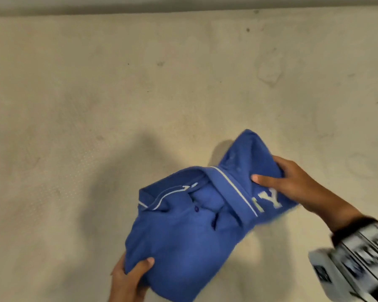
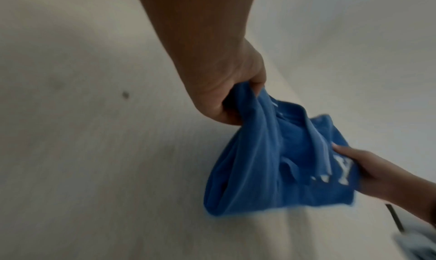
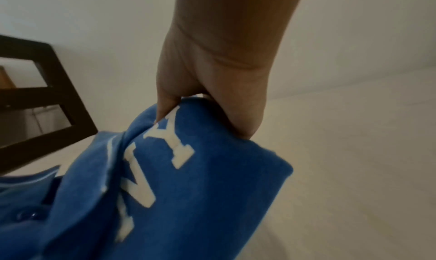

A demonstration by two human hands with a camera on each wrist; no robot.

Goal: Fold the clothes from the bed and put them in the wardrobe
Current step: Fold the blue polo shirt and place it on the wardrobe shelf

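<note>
Right hand grips blue shirt, fingers hidden under cloth; left hand pinches corner, wrist cut off.

The person's left hand and right hand are both bare, with no glove or ring showing, and the forearms behind them carry no sleeve in any view. On the right wrist sits a black strap that wraps the arm just behind the hand, and fixed to it is a boxy white and grey camera unit with dark lettering along its side, too blurred to read. A thin dark strip and a pale corner of that same unit show at the edge of the left wrist view.
</note>
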